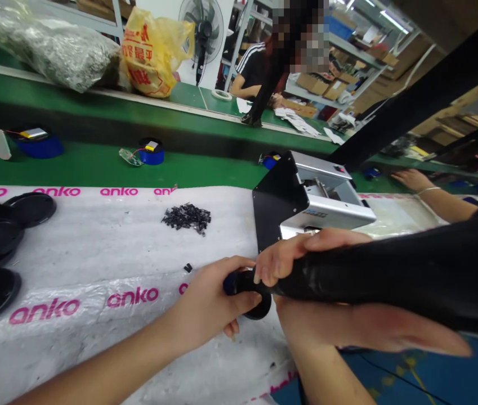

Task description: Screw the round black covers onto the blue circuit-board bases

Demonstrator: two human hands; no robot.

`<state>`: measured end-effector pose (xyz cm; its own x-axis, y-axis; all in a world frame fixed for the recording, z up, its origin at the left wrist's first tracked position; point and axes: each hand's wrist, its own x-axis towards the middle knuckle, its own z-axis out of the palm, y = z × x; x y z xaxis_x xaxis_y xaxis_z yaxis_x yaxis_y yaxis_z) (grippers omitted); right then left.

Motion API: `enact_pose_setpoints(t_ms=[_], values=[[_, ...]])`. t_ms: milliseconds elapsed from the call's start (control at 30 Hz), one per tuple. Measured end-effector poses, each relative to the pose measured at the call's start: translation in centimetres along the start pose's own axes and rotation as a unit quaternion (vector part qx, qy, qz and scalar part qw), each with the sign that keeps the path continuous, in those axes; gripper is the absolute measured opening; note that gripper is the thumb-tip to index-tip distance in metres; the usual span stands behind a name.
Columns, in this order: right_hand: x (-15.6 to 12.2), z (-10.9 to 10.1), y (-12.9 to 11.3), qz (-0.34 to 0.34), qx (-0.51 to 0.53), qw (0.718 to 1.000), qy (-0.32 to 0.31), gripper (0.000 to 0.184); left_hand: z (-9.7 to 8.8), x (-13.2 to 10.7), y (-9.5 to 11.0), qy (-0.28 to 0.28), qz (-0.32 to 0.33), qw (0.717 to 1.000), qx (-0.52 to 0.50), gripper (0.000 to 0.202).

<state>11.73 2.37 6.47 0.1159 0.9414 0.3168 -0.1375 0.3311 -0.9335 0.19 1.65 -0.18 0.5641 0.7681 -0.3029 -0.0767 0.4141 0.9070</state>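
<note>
My left hand (211,304) is closed round a small round black-and-blue housing (260,306), held low over the wrapped worktop (95,337). My right hand (340,326) wraps round a thick black electric screwdriver (348,273), whose narrow end points left at the housing. My right fingers hide the tool's tip, so contact cannot be made out. Just behind my hands stands a silver-and-black machine (281,197), apparently a screw feeder. A heap of small black pieces (187,217) lies to the left, with a loose black piece (188,268) nearer my left hand.
Black round covers (31,208) are piled at the left. Along the green belt (95,169) sit blue housings (152,154) with wired batteries and boards. A yellow bag (150,53) is on the ledge behind. Another person's hand (416,180) rests at the right; a co-worker sits opposite.
</note>
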Motion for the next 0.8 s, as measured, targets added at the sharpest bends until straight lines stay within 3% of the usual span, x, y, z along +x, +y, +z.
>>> enact_pose_setpoints(t_ms=[67, 167, 300, 367, 500, 600, 700, 800], values=[[0.1, -0.1, 0.3, -0.047, 0.052, 0.997, 0.034, 0.053, 0.2, 0.0, -0.2, 0.006, 0.001, 1.0, 0.02, 0.03], [1.2, -1.9, -0.7, -0.064, 0.089, 0.992, 0.062, 0.058, 0.6, -0.1, -0.3, 0.032, -0.026, 0.997, 0.06, 0.037], [2.9, -6.2, -3.4, -0.18, -0.009, 0.959, 0.22, 0.058, 0.4, -0.2, 0.0, 0.035, -0.02, 0.99, 0.133, 0.053], [3.5, -7.9, -3.6, -0.224, -0.048, 0.938, 0.258, 0.058, -0.1, -0.2, 0.4, 0.013, 0.008, 0.979, 0.204, 0.06], [3.8, -9.1, -1.9, -0.212, -0.053, 0.952, 0.215, 0.055, -0.9, 0.1, 1.0, 0.017, 0.079, 0.927, 0.365, 0.054], [3.1, -9.1, -1.7, -0.163, -0.052, 0.967, 0.19, 0.057, -1.1, 0.4, 0.8, 0.007, 0.133, 0.895, 0.426, 0.055], [1.9, -8.4, -2.9, -0.108, -0.032, 0.98, 0.165, 0.063, -0.9, 0.5, 0.3, 0.007, 0.17, 0.889, 0.425, 0.054], [0.9, -6.5, -3.6, -0.107, -0.01, 0.986, 0.125, 0.063, -0.8, 0.7, 0.0, -0.009, 0.173, 0.904, 0.392, 0.053]])
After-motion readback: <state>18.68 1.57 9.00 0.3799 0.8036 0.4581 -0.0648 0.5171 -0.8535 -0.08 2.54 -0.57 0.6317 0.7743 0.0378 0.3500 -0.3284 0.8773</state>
